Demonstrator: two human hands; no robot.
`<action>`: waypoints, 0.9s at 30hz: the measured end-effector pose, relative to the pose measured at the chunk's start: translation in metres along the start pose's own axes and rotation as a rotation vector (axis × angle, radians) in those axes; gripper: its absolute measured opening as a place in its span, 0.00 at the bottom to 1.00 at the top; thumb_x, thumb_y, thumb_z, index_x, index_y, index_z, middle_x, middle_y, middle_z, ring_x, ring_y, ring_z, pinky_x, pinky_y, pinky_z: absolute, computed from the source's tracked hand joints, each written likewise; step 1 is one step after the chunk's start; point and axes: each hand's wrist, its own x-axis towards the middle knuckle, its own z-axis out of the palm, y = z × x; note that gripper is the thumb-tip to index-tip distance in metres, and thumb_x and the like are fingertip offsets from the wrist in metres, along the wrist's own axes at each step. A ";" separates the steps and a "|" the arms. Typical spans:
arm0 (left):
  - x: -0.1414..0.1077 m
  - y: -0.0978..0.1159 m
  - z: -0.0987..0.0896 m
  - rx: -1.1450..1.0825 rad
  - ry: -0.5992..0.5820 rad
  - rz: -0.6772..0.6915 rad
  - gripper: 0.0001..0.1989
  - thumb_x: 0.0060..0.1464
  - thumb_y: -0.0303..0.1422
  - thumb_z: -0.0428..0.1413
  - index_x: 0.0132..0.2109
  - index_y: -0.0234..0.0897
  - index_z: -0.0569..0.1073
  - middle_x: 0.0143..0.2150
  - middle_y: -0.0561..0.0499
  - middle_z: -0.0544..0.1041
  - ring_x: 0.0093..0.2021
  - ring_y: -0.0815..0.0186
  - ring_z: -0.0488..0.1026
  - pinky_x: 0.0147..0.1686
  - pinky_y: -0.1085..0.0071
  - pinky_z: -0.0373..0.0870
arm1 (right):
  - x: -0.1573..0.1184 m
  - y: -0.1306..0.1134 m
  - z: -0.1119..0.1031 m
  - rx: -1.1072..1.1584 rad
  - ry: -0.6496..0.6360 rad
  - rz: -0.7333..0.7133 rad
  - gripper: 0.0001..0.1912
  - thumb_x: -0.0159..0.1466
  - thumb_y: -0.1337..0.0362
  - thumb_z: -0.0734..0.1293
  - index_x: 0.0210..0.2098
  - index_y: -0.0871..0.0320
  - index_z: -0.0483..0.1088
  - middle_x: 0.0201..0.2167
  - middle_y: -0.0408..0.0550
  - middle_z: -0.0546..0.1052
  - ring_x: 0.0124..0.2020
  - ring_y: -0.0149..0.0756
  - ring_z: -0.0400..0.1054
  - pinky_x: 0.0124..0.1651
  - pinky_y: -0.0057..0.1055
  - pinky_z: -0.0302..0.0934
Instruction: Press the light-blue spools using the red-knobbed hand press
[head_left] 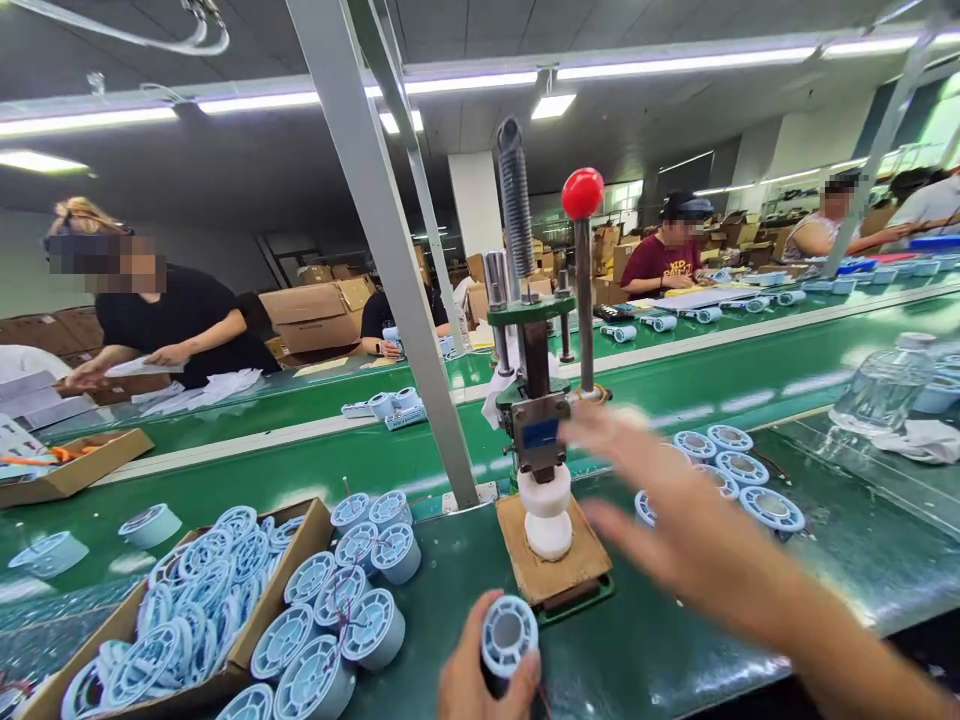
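My left hand point(480, 680) is wrapped round a light blue round part point(510, 632) with a grey centre, low in the middle of the view. To its upper right, my right hand point(637, 480) is blurred by motion, its fingers apart and nothing seen between them. It is beside a hand press point(536, 430) with a red ball on its lever point(583, 193). Two white round blocks point(547, 515) stand one over the other on the press's wooden base point(517, 545). The held part is in front of this base.
Several blue round housings point(311, 675) and a cardboard box point(319, 530) of blue rings lie left. More blue parts point(771, 508) and a clear bottle point(881, 385) are right. A metal post point(375, 230) rises beside the press. People work beyond the green conveyor point(652, 380).
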 end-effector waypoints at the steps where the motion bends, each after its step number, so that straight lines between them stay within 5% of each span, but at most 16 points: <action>1: 0.012 0.010 -0.009 -0.015 -0.021 -0.011 0.29 0.48 0.44 0.56 0.55 0.34 0.70 0.45 0.45 0.81 0.44 0.53 0.77 0.48 0.61 0.71 | 0.040 0.003 -0.031 -0.054 0.173 -0.035 0.25 0.62 0.66 0.66 0.59 0.54 0.66 0.60 0.51 0.68 0.62 0.47 0.62 0.63 0.49 0.60; 4: 0.051 0.042 -0.024 -0.057 -0.011 0.042 0.29 0.46 0.43 0.60 0.54 0.35 0.70 0.51 0.45 0.79 0.50 0.53 0.75 0.53 0.60 0.68 | 0.151 0.017 -0.087 -0.112 0.507 -0.114 0.21 0.61 0.69 0.66 0.55 0.58 0.68 0.55 0.52 0.70 0.57 0.44 0.65 0.61 0.45 0.61; 8: 0.087 0.069 -0.006 -0.199 -0.121 0.166 0.28 0.46 0.38 0.61 0.54 0.34 0.70 0.51 0.43 0.78 0.49 0.55 0.75 0.51 0.61 0.69 | 0.229 0.041 -0.075 0.192 0.405 0.024 0.15 0.68 0.66 0.55 0.44 0.64 0.70 0.32 0.49 0.76 0.32 0.33 0.74 0.36 0.30 0.69; 12: 0.103 0.073 0.020 -0.309 -0.253 0.198 0.24 0.44 0.36 0.63 0.49 0.32 0.73 0.45 0.44 0.80 0.43 0.56 0.76 0.45 0.64 0.71 | 0.234 0.053 -0.046 0.581 0.352 0.090 0.17 0.67 0.64 0.49 0.36 0.62 0.67 0.23 0.44 0.71 0.15 0.27 0.68 0.16 0.22 0.55; 20: 0.103 0.051 0.034 -0.284 -0.210 0.216 0.26 0.47 0.37 0.62 0.54 0.33 0.71 0.51 0.41 0.78 0.49 0.51 0.74 0.52 0.57 0.67 | 0.232 0.053 -0.045 0.661 0.390 0.058 0.15 0.67 0.62 0.51 0.36 0.61 0.67 0.23 0.41 0.71 0.15 0.24 0.67 0.16 0.19 0.55; 27: 0.096 0.040 0.042 -0.211 -0.143 0.266 0.41 0.50 0.34 0.59 0.69 0.42 0.52 0.64 0.44 0.68 0.62 0.54 0.66 0.60 0.59 0.60 | 0.228 0.047 -0.044 0.630 0.421 0.073 0.16 0.69 0.64 0.50 0.36 0.61 0.66 0.22 0.40 0.70 0.15 0.23 0.66 0.16 0.18 0.55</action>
